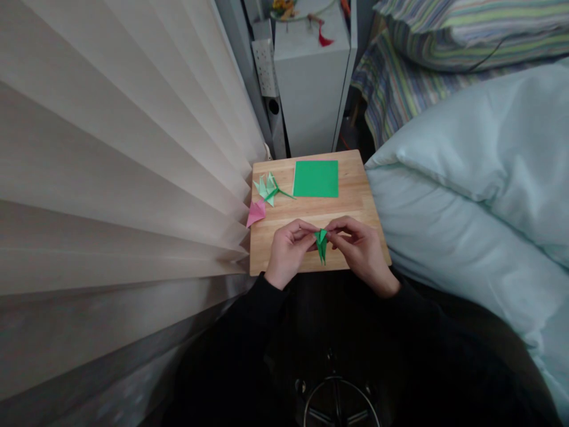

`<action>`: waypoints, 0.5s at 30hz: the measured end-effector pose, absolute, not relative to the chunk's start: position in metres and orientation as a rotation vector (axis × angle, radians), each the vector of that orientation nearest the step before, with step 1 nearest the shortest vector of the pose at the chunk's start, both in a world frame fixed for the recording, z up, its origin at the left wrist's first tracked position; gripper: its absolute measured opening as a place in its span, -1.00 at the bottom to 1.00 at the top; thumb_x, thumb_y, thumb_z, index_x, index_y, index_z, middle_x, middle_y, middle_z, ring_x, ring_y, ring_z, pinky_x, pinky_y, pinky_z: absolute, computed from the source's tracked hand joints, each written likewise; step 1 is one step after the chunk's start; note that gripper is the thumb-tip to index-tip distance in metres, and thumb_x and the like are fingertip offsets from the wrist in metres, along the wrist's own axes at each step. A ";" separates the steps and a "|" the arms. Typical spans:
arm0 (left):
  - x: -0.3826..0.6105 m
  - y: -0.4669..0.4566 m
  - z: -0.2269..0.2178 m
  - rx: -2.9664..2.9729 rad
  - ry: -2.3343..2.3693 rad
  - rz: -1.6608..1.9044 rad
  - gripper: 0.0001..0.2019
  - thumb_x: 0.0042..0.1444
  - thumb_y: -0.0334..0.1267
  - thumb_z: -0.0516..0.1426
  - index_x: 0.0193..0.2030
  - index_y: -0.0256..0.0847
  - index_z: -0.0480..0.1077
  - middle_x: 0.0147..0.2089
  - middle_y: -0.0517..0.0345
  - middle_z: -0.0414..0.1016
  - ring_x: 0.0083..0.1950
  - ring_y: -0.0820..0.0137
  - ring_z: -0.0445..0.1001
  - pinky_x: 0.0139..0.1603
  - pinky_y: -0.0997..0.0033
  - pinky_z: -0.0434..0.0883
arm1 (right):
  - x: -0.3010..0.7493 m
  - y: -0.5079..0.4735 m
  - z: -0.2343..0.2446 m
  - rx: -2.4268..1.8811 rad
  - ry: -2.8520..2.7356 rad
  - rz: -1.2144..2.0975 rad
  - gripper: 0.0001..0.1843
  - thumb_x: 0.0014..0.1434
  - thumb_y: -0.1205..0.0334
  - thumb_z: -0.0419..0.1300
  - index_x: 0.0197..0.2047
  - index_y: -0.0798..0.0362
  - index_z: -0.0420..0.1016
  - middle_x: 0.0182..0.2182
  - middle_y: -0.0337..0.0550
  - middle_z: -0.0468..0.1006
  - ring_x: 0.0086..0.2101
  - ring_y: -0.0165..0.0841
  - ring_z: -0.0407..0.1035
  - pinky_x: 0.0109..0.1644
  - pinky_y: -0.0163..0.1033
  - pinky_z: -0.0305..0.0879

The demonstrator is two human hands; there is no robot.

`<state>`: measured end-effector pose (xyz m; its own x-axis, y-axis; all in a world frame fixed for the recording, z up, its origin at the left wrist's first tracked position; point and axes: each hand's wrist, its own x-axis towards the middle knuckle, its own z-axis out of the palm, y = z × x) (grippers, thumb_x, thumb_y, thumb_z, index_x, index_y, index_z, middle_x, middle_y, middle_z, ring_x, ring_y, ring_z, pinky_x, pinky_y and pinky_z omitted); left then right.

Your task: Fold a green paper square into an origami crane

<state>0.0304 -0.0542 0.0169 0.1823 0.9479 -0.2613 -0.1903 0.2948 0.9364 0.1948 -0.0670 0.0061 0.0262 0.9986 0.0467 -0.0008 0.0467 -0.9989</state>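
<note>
A small folded piece of dark green paper [321, 244] is pinched between my two hands over the near edge of a wooden board [351, 198]. My left hand [288, 252] grips its left side with closed fingertips. My right hand [361, 249] grips its right side the same way. The paper's pointed end hangs down toward me. A flat green paper square [316, 178] lies at the board's far middle. A light green folded flower with a thin green stem [269, 189] rests at the far left. A pink folded piece [256, 212] pokes over the board's left edge.
A pleated beige curtain [111, 178] fills the left side and touches the board. A white cabinet [311, 89] with a power strip [265, 66] stands behind the board. Pale blue bedding [480, 196] and a striped pillow [466, 35] lie to the right.
</note>
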 end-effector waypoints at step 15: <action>0.031 -0.054 0.016 0.955 1.076 1.024 -0.66 -0.03 -0.16 0.44 -0.21 -0.23 0.47 -0.35 0.18 0.63 -0.32 0.42 0.62 -0.20 0.42 0.55 | 0.196 -0.069 0.013 -1.106 -1.249 1.203 -0.87 0.27 0.13 0.31 -0.26 0.00 0.60 -0.21 -0.12 0.54 -0.25 -0.33 0.46 -0.35 -0.27 0.51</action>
